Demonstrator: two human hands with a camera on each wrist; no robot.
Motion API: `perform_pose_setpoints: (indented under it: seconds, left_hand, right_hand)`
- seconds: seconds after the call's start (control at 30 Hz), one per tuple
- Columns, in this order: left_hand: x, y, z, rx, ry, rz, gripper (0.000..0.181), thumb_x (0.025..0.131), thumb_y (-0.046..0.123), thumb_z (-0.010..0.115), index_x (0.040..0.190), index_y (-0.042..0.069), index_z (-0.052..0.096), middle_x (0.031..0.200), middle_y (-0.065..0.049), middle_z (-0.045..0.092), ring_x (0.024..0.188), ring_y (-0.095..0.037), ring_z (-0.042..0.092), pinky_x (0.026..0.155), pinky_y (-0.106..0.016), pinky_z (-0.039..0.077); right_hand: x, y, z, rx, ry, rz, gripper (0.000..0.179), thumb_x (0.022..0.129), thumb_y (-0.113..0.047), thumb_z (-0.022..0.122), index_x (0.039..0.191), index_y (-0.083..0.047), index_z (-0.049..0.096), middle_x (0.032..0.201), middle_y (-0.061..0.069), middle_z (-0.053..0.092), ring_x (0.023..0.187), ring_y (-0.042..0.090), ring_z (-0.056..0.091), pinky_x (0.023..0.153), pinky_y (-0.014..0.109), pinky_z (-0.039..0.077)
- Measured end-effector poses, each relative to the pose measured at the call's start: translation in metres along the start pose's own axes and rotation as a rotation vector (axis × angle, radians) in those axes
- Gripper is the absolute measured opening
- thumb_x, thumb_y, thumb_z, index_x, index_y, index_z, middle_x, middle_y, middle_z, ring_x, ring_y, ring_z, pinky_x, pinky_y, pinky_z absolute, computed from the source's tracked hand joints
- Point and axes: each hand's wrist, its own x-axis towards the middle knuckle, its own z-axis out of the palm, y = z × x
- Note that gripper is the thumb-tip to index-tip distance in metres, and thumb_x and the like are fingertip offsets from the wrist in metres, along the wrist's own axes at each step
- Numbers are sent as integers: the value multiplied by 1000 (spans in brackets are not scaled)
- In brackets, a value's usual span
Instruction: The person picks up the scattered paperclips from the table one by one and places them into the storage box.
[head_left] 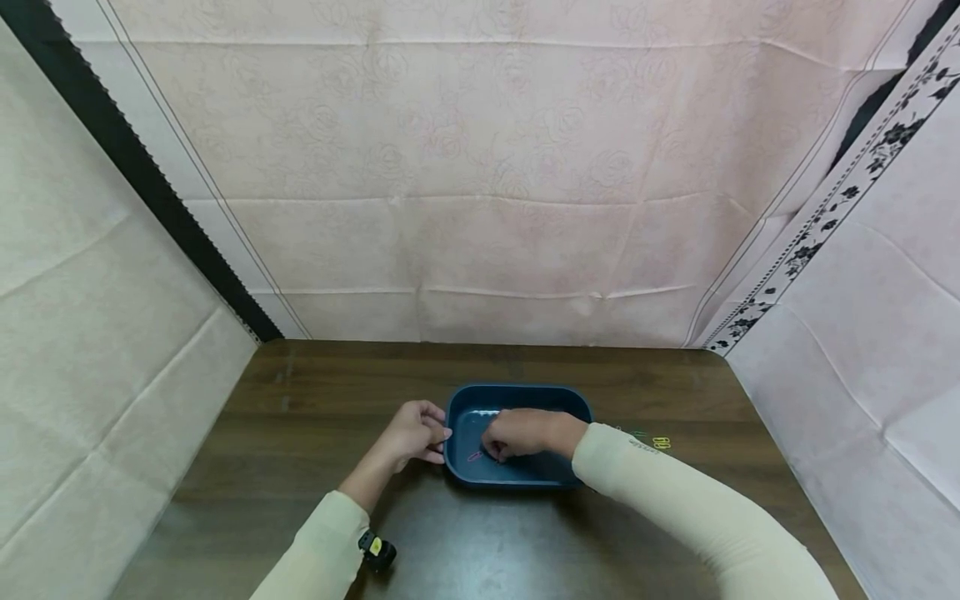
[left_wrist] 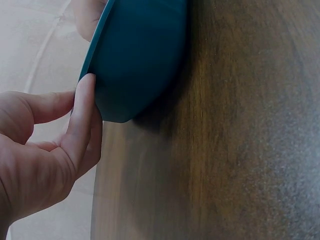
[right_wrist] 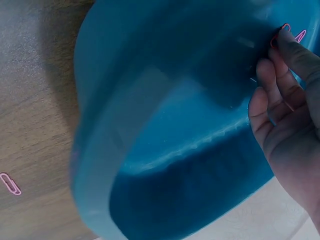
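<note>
A blue plastic tray (head_left: 510, 482) with rounded corners stands on the wooden table. My left hand (head_left: 417, 433) pinches its left rim between thumb and fingers, seen closely on the tray wall (left_wrist: 140, 55) in the left wrist view. Reaching down inside the tray, my right hand (head_left: 517, 433) has a red paper clip (right_wrist: 273, 41) between thumb and forefinger. A pink paper clip (right_wrist: 300, 36) lies on the tray floor just past those fingertips; the head view also shows this pink clip (head_left: 474, 456) left of the hand.
Yellow paper clips (head_left: 661, 442) and a green one (head_left: 638, 433) lie on the table right of the tray, partly behind the right sleeve (head_left: 675, 508). Another pink clip on the table (right_wrist: 10, 184) shows outside the tray. Pale cloth walls (head_left: 480, 250) enclose the table's back and sides.
</note>
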Motion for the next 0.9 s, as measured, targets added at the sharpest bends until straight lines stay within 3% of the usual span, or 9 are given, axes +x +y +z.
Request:
perform_pose_setpoints:
  seconds: [0.37, 0.9]
  left_hand:
    - [-1, 1, 0, 6, 0, -1, 27, 97, 1, 68, 122, -4, 58, 96, -19, 66, 73, -22, 68, 65, -37, 66]
    - [-1, -1, 1, 2, 3, 3, 28, 97, 0, 68, 123, -5, 57, 98, -19, 66, 74, -23, 68, 65, -37, 66]
  right_hand:
    - [-3, 2, -1, 5, 21, -5, 6, 101, -22, 69, 96, -25, 70, 85, -14, 64, 72, 1, 60, 67, 15, 55]
    - [-23, 2, -11, 71, 107, -16, 3, 99, -16, 70, 99, -20, 71, 88, -11, 63, 77, 3, 58, 72, 16, 55]
